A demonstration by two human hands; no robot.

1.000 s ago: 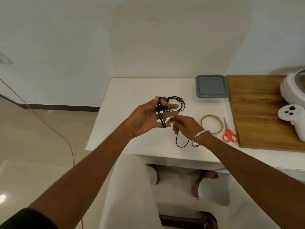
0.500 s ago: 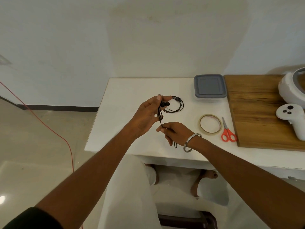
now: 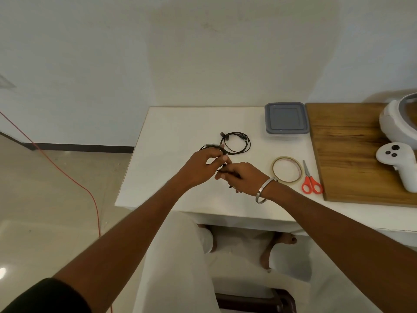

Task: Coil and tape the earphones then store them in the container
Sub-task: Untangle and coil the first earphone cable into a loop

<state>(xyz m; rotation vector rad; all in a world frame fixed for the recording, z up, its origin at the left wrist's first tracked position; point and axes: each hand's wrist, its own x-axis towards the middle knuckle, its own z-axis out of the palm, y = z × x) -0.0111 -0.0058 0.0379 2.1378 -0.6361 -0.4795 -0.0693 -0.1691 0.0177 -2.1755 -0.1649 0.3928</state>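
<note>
Over the white table (image 3: 171, 172), my left hand (image 3: 203, 166) grips a black earphone cable wound around its fingers, with a loop showing at its top (image 3: 209, 146). My right hand (image 3: 241, 177), wearing a metal bangle, pinches the loose end of that cable just beside the left fingertips. A second coiled black earphone (image 3: 237, 143) lies flat on the table behind my hands. The grey-lidded container (image 3: 286, 118) stands closed at the back. A tape roll (image 3: 286, 170) and red-handled scissors (image 3: 311, 181) lie to the right of my right hand.
A wooden board (image 3: 352, 159) covers the right part of the table and carries a white headset (image 3: 399, 123) and a white controller (image 3: 399, 161). A red cord (image 3: 67, 177) runs across the floor at the left. My knees are under the table's front edge.
My left hand has turned palm-down and lowered toward the table. My right hand moved up against it, taking in the hanging cable end. The dangling loop below is gone.
</note>
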